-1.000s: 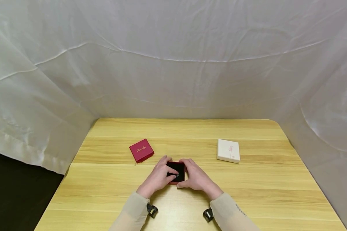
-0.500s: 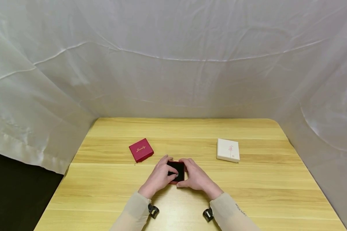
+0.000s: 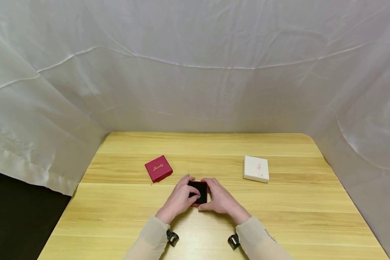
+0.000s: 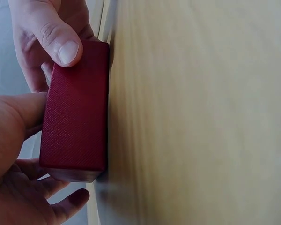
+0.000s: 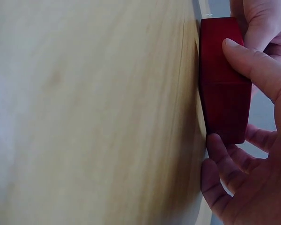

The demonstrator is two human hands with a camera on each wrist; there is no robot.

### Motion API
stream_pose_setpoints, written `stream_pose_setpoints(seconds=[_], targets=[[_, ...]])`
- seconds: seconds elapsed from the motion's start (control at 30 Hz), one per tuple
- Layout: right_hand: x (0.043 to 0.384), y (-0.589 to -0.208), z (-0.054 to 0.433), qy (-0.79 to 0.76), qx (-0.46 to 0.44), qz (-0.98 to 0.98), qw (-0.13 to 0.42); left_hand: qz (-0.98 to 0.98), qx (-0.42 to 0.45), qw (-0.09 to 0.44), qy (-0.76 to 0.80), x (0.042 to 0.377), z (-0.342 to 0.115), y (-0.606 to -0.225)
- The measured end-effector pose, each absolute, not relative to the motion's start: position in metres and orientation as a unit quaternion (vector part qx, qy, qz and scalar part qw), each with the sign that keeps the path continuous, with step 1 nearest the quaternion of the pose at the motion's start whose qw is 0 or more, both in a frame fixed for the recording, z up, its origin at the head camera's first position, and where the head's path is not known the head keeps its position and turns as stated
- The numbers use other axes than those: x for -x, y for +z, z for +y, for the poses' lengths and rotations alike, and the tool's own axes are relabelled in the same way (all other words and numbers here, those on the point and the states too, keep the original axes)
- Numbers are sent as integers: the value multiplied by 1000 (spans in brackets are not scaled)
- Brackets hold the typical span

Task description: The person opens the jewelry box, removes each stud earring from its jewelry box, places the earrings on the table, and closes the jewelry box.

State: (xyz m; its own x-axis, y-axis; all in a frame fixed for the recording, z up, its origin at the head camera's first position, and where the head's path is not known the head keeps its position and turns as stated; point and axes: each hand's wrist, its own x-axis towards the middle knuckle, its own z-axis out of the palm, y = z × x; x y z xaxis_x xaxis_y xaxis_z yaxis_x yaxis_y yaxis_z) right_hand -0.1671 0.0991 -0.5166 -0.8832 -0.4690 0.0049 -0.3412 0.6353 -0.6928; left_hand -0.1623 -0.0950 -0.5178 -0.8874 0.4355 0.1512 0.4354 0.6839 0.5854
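Observation:
A small red jewelry box (image 3: 203, 188) with a black lining sits uncovered on the table between both hands. My left hand (image 3: 178, 199) reaches over its left side, thumb and index finger pinching a tiny shiny piece of jewelry (image 3: 199, 196) at the lining; its exact kind is too small to tell. My right hand (image 3: 221, 199) grips the box from the right. In the left wrist view the red front wall (image 4: 77, 117) shows, with the right thumb pressed on its far end. The right wrist view shows the right thumb on the same box (image 5: 225, 110), with other fingers around its corner.
On the wooden table (image 3: 295, 202), a red square piece lettered "Jewelry" (image 3: 159, 168) lies at the back left; whether it is a lid or a whole box I cannot tell. A white box (image 3: 256, 168) with a pink print lies back right. Pale curtains (image 3: 195, 97) surround the table.
My left thumb and index finger have closed together on the shiny piece in the box. The right hand and the box have stayed in place.

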Motion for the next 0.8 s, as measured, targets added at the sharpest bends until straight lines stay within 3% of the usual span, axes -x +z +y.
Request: stream_pose_setpoints(seconds=[0.8], targets=[[167,-517,99,-362,221,901,94,912,-239,3,334,161,-100,-518]])
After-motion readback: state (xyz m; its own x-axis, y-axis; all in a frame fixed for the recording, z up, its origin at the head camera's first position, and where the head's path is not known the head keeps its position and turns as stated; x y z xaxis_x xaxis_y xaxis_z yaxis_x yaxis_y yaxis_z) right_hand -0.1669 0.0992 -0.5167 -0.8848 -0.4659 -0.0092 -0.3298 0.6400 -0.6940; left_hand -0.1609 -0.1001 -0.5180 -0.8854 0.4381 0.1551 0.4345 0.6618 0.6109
